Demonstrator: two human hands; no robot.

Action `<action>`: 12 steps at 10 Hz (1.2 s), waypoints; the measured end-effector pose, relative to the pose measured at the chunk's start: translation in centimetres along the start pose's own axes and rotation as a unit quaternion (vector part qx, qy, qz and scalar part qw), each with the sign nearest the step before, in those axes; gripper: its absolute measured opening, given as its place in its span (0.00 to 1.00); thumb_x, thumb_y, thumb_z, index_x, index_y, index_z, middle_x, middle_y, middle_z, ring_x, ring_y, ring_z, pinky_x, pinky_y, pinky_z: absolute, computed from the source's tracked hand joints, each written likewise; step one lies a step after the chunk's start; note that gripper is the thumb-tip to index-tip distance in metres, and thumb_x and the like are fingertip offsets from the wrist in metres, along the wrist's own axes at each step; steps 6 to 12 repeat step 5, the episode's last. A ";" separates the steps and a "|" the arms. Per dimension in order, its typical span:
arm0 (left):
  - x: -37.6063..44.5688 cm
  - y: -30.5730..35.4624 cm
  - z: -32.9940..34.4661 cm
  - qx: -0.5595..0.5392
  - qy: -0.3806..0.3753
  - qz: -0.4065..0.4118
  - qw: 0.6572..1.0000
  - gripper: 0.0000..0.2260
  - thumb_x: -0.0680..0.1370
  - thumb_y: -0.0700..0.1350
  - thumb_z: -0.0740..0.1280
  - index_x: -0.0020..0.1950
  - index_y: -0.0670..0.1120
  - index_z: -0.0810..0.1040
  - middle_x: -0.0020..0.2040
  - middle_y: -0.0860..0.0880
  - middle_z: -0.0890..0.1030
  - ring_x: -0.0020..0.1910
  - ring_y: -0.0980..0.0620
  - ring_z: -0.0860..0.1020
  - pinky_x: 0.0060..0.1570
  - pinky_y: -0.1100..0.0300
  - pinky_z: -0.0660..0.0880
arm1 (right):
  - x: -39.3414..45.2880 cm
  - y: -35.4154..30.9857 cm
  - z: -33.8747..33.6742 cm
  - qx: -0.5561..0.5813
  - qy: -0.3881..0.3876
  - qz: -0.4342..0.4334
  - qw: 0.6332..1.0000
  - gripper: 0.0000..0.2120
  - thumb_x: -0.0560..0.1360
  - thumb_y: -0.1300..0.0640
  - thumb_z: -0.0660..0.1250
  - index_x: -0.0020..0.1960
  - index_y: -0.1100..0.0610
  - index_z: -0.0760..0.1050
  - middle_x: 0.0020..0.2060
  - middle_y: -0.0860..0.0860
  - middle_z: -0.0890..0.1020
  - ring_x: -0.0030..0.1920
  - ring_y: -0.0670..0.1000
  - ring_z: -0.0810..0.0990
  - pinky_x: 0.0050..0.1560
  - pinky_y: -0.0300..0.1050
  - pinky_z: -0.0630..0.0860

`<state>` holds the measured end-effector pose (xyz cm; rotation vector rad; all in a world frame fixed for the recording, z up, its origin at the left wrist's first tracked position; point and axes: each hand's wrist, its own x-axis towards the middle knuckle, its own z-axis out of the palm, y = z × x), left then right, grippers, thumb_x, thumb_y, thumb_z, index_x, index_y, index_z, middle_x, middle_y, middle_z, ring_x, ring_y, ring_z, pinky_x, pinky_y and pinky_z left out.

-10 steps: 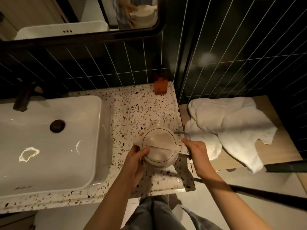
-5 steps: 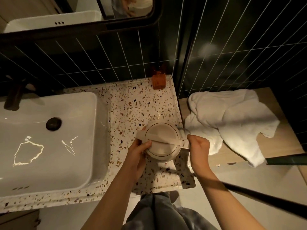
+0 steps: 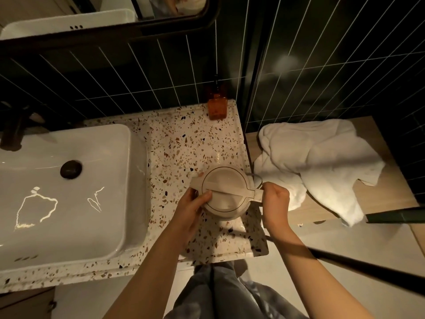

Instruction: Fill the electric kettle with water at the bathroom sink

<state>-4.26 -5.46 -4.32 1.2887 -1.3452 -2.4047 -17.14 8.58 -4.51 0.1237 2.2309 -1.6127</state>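
The kettle [image 3: 226,193] stands on the counter [image 3: 184,143] right of the sink [image 3: 69,192], lid closed. Left hand [image 3: 192,209] fingers grasp its body; right hand [image 3: 274,203] is clenched on the handle. Current step: preparation; next, the lid likely needs opening and the kettle carrying under the tap [image 3: 13,132]

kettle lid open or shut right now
Shut. The lid sits flat across the top of the kettle, hiding the inside; the left hand rests its thumb on it and the right hand holds the handle.

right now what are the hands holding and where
Both hold the kettle: right hand on its handle, left hand on the lid's edge.
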 end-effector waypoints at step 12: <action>-3.6 2.3 -0.2 0.000 0.118 0.000 0.993 0.12 0.75 0.36 0.70 0.58 0.43 0.82 0.50 0.46 0.85 0.47 0.51 0.82 0.53 0.54 0.80 | -3.3 -2.0 -1.8 -0.143 0.012 -0.060 0.988 0.17 0.78 0.55 0.58 0.61 0.63 0.75 0.56 0.58 0.81 0.57 0.58 0.78 0.55 0.50 0.75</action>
